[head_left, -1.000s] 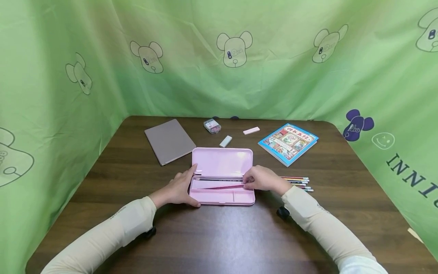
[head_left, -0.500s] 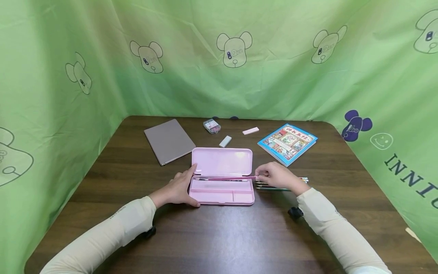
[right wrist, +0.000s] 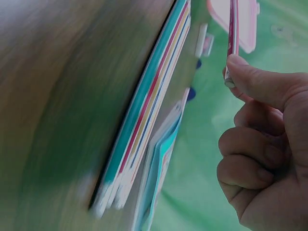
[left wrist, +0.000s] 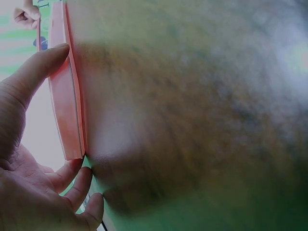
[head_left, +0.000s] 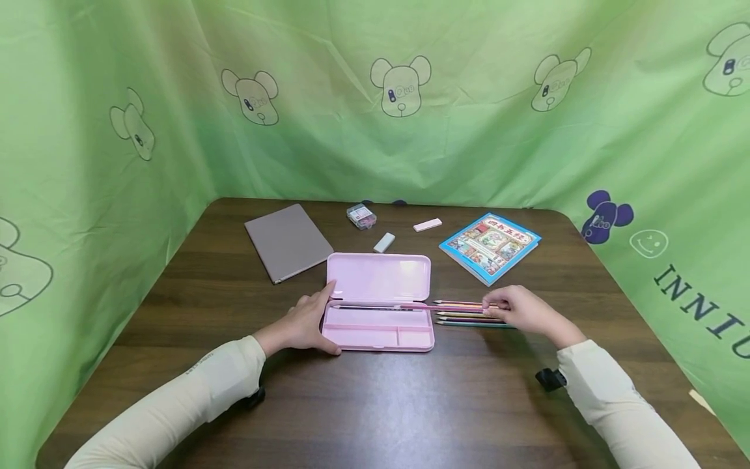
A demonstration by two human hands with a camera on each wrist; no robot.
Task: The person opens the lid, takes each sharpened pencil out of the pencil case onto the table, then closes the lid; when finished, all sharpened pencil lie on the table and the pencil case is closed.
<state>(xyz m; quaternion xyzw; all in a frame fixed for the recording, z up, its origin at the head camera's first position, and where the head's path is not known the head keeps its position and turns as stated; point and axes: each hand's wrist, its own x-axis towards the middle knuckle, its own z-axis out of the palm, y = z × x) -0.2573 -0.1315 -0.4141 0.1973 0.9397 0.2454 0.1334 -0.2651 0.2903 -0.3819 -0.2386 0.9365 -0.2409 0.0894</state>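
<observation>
A pink pencil case (head_left: 363, 339) lies with its lid raised in the middle of the table. My left hand (head_left: 301, 324) holds its left end, thumb at the front corner and fingers at the side and hinge. One dark-patterned pencil (head_left: 369, 309) rests along the back of the tray. Between thumb and forefinger, my right hand (head_left: 527, 312) pinches a magenta pencil (right wrist: 233, 29) by its eraser end; its other fingers are curled. That pencil's front end is over the case. Just below the hand, several pencils (head_left: 463, 318) lie side by side, partly hidden by it in the head view.
Behind the case are a white eraser (head_left: 384, 243), a pink-and-white bar (head_left: 428, 225) and a small clear box (head_left: 361, 216). A grey notebook (head_left: 289, 242) lies back left, a blue-bordered book (head_left: 491, 247) back right. Green curtains (head_left: 328, 130) surround the table.
My right hand, pinching the magenta pencil, has moved right from over the case to above the loose pencils. The pencil's length has slid mostly out past the case's right edge. My left hand stays put.
</observation>
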